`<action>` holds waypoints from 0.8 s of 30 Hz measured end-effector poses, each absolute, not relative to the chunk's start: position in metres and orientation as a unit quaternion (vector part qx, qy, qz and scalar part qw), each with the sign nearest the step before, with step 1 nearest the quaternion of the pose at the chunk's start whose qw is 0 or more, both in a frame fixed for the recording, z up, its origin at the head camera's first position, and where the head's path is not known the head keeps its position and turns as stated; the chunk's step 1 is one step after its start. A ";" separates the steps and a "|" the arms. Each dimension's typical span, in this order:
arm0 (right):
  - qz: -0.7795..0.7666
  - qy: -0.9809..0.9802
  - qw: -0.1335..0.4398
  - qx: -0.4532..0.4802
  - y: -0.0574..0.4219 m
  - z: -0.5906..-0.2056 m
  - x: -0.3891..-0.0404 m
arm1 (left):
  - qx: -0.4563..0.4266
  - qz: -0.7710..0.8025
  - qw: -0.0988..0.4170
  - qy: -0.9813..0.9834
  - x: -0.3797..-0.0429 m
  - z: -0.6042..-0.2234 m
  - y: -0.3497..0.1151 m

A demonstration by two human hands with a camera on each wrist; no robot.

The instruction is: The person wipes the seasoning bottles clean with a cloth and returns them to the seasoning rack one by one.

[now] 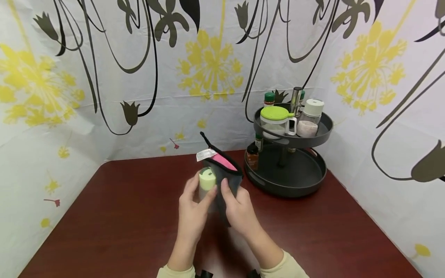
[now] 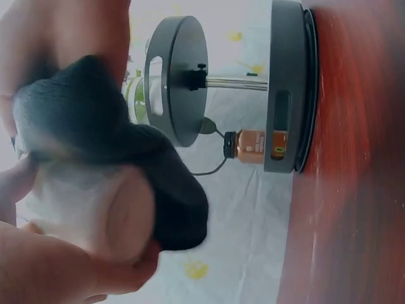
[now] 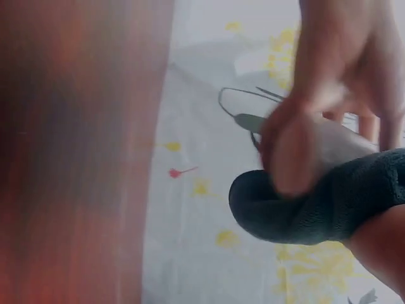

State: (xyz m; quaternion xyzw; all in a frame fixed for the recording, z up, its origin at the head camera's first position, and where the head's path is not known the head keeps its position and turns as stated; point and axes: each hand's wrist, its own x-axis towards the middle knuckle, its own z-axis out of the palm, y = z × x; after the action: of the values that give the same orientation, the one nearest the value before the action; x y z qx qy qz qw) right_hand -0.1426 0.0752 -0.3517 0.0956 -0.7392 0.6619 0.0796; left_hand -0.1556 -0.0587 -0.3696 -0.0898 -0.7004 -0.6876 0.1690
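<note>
Plainly, in the head view, we hold a lidded jar [image 1: 207, 179] in our left grip [image 1: 192, 206], fingers and thumb clasped about its sides, over the middle of the counter [image 1: 139, 216]. Our right grip [image 1: 240, 208] pinches a grey cloth [image 1: 227, 173], thumb on its face, with pink lining showing at the top and a white tag [image 1: 206, 155] sticking out. The jar's long axis runs roughly upright, lid up, and the cloth lies along its right side, between the jar and our right grip; we judge that this side-by-side lie matters most. Farther right stands a two-tier turntable [image 1: 299, 190].

Turning to the left wrist view, which shows the scene sideways, we see the jar's round base pointing toward the counter but apart from it. Our left grip wraps the jar and is the nearer one to it; the cloth presses against the opposite flank. An amber bottle [image 2: 252, 144] stands on the lower tier.

From the right wrist view, blurred, we see the cloth's folded end reaching beyond the base. Our right fingertips are hidden there.
</note>
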 end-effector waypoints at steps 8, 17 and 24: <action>0.681 -0.732 0.005 0.015 0.086 -0.365 -0.148 | -0.083 -0.715 0.185 -0.669 -0.156 -0.365 -0.049; 0.727 -0.681 0.073 0.047 0.088 -0.345 -0.147 | -0.081 -0.686 0.152 -0.707 -0.155 -0.370 -0.041; 0.735 -0.677 0.026 0.039 0.081 -0.362 -0.146 | -0.104 -0.683 0.186 -0.699 -0.156 -0.360 -0.046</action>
State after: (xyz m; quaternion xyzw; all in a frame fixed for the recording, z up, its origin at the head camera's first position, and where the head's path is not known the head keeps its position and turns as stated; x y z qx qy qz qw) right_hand -0.1457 0.0814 -0.3618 0.0390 -0.6767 0.7347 0.0261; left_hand -0.1559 -0.0464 -0.3602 -0.1042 -0.6989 -0.6825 0.1865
